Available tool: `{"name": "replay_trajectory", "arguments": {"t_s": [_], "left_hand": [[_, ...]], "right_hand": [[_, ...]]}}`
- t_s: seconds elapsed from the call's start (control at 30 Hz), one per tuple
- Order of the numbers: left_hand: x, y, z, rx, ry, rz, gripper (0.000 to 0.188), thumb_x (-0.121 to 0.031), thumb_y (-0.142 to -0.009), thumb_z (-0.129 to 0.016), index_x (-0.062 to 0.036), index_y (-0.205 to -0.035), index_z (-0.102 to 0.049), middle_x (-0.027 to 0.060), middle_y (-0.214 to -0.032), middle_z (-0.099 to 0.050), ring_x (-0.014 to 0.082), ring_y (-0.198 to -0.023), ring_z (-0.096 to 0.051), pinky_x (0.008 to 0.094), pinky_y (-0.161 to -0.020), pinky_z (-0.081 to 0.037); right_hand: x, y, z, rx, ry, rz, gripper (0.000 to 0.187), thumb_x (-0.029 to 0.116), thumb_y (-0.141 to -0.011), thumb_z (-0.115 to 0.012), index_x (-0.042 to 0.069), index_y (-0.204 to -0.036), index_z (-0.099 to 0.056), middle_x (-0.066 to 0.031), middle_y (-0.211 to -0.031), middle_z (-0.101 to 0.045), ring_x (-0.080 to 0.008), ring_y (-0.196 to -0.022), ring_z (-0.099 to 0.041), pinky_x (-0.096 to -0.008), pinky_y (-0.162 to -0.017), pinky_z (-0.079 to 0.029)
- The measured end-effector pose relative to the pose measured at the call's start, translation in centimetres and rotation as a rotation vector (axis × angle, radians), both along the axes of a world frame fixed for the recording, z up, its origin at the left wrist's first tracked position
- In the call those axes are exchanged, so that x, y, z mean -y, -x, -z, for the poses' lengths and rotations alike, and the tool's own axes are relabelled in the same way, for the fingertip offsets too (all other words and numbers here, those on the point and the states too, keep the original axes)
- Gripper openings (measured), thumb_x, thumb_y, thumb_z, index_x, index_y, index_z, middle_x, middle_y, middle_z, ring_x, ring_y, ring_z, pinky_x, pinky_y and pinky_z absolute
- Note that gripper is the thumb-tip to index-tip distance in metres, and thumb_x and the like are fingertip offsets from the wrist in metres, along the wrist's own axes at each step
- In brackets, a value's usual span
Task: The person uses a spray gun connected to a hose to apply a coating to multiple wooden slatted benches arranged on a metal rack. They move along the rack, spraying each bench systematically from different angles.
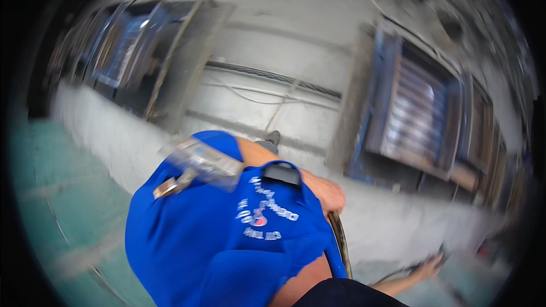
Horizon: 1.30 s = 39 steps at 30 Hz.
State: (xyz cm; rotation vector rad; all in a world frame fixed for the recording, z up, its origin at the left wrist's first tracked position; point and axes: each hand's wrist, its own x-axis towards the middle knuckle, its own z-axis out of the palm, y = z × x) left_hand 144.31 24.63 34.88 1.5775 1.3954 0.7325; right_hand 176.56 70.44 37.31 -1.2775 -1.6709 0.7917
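My left hand (329,193) reaches across in front of my blue shirt (187,233), its fingers closed round a dark, curved hose (340,237). The hose runs down along my right side and out of sight behind the shirt and a black shape at the lower edge. Stretched out to the lower right, my right hand (429,267) is small and blurred, with its fingers closed on a slim dark thing of a kind I cannot make out. A dark line lies along that forearm. On my chest hangs a clear plastic badge holder (207,162) with a metal clip (166,187).
Frame-like metal units with slatted panels stand on both sides: a left rack (122,42) and a right rack (418,111). Between them a dark cable (273,78) and thinner lines cross the grey floor (273,45). My grey shoe (273,137) stands there. Green flooring (57,193) lies left.
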Motion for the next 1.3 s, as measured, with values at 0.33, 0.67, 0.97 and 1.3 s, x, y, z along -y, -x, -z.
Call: {"name": "replay_trajectory", "arguments": {"t_s": [0.33,0.67,0.97,1.3], "left_hand": [[-0.7,-7.3,-3.3,-0.047,0.170,0.096,0.052,-0.040,-0.092,-0.075,-0.0006,-0.066,-0.053,0.0139,-0.070,-0.057,0.0369,-0.067,-0.059,0.0484,-0.062,-0.045],[-0.4,-8.2,-3.5,-0.110,0.181,0.187,0.045,-0.039,-0.090,-0.078,-0.0009,-0.072,-0.063,0.0178,-0.072,-0.064,0.0399,-0.071,-0.063,0.0485,-0.064,-0.048],[2.7,-3.3,-1.8,-0.002,0.119,0.298,0.054,-0.044,-0.094,-0.073,-0.0010,-0.068,-0.052,0.0133,-0.070,-0.054,0.0377,-0.066,-0.057,0.0489,-0.060,-0.042],[11.3,15.3,-1.4,0.020,-0.018,0.204,0.050,-0.039,-0.093,-0.075,-0.0024,-0.066,-0.055,0.0138,-0.071,-0.060,0.0360,-0.070,-0.060,0.0482,-0.064,-0.046]], "right_hand": [[-4.1,-3.4,-1.1,-0.014,-0.001,0.029,0.045,0.027,-0.099,-0.071,0.014,-0.141,-0.064,0.0022,-0.080,-0.065,-0.0057,-0.063,-0.061,-0.0242,-0.045,-0.045],[10.6,-7.1,-0.5,0.069,0.090,-0.306,0.049,0.017,-0.097,-0.069,0.016,-0.145,-0.063,0.0030,-0.073,-0.063,-0.0066,-0.066,-0.058,-0.0259,-0.060,-0.047],[26.9,-6.5,0.1,0.019,0.187,-0.419,0.051,0.010,-0.095,-0.069,0.007,-0.145,-0.061,-0.0030,-0.087,-0.067,-0.0091,-0.072,-0.061,-0.0241,-0.057,-0.048],[39.4,3.9,-1.5,-0.363,-0.039,0.396,0.047,0.017,-0.105,-0.060,0.005,-0.149,-0.050,-0.0083,-0.096,-0.067,-0.0139,-0.078,-0.066,-0.0230,-0.044,-0.046]]}}
